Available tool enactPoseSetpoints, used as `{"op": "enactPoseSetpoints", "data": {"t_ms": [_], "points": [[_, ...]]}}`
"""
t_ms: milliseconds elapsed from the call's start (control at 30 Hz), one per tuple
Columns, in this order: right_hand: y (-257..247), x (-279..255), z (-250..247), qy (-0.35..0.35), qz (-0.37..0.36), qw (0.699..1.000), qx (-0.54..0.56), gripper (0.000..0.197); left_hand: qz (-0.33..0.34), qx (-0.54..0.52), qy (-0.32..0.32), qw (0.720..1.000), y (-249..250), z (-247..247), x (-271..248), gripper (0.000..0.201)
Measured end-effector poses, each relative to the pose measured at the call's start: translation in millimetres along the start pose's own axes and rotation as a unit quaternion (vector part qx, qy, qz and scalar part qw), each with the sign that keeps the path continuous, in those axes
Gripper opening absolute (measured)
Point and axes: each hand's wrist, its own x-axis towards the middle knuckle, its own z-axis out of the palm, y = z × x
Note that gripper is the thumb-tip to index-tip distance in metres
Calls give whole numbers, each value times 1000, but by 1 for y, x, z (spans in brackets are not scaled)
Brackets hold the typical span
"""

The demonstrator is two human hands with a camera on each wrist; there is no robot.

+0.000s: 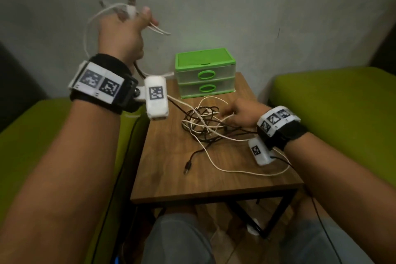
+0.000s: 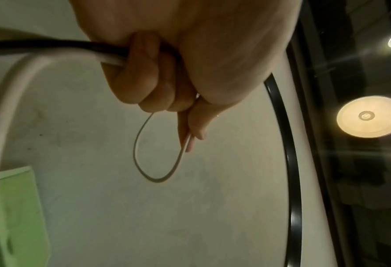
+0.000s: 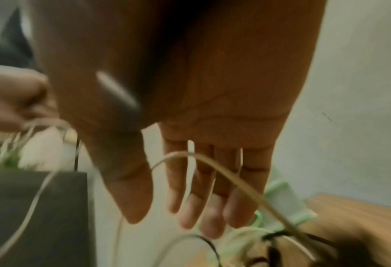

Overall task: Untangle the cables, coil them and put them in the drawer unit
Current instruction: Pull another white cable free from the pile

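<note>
A tangle of black and white cables (image 1: 203,123) lies mid-table in front of the green two-drawer unit (image 1: 204,73), whose drawers are both closed. My left hand (image 1: 126,34) is raised high at the left and grips a bunch of white cable (image 1: 90,25) with USB plugs sticking up. In the left wrist view its fingers (image 2: 148,77) curl round a black cable (image 2: 41,45) and a white one, with a small white loop (image 2: 144,162) hanging out. My right hand (image 1: 242,113) rests on the tangle's right side; its fingers (image 3: 201,189) are straight, and a white cable (image 3: 235,180) crosses them.
The small wooden table (image 1: 235,186) stands against a grey wall. Green seat cushions flank it on the left (image 1: 32,146) and the right (image 1: 332,103). A black USB plug (image 1: 187,168) and a long white strand (image 1: 246,172) trail toward the table's front edge.
</note>
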Motion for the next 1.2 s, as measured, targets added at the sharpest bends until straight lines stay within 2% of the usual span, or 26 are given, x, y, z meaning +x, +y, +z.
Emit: {"op": "enactPoseSetpoints", "data": {"t_ms": [100,200,267,333,400,500,567,633,667,700,733,767,800,833,867,900,933,967,1000,1067,1133,1200], "points": [[-19,-2,-28,55,-44,987,144,51,-31,6,-38,999,-15,16,-10,28],[-49,-5,-50,138,-102,962,214,66,-69,2,-103,992,-26,30,-23,28],[-69,-7,-60,170,-131,960,180,57,-81,3,-138,987,-26,38,-32,26],[-80,-10,-67,174,-149,965,124,35,-98,-12,-169,981,-24,42,-37,25],[-77,-11,-73,168,-133,973,84,31,-124,-29,-194,973,-22,41,-38,27],[-54,-11,-82,178,-36,983,-6,36,-166,-41,-246,954,-21,30,-41,36],[-27,-13,-89,192,80,975,-82,34,-165,-63,-265,948,-18,22,-43,37],[-4,-19,-89,192,221,944,-153,27,-147,-110,-247,952,-15,14,-42,36],[3,-22,-88,186,284,922,-184,30,-138,-135,-235,953,-14,10,-41,36],[5,-24,-86,187,318,905,-213,38,-131,-160,-225,952,-14,7,-39,37],[3,-25,-83,202,307,902,-225,46,-124,-185,-218,950,-14,5,-38,37],[-5,-26,-80,214,249,922,-203,49,-117,-207,-212,948,-14,5,-38,38],[-18,-25,-77,210,153,954,-148,50,-109,-225,-208,946,-13,7,-38,39],[-35,-26,-74,173,48,980,-84,52,-100,-240,-205,944,-12,9,-38,40],[-54,-26,-70,110,-32,993,-31,54,-91,-255,-204,941,-11,12,-38,42],[-72,-26,-63,40,-87,995,11,51,-83,-270,-204,937,-9,15,-39,44],[-83,-23,-55,-13,-116,992,40,40,-77,-284,-200,934,-8,16,-38,45],[-91,-21,-49,-40,-128,989,61,26,-72,-295,-193,933,-7,15,-38,46],[-93,-20,-44,-53,-136,986,86,26,-69,-300,-181,934,-7,12,-37,46],[-88,-20,-38,-74,-145,975,150,46,-66,-301,-142,941,-9,2,-34,44],[-79,-23,-33,-69,-128,970,196,58,-68,-303,-95,946,-14,-7,-33,43],[-67,-24,-27,-35,-106,985,131,67,-82,-312,-60,945,-19,-11,-33,46]]}}
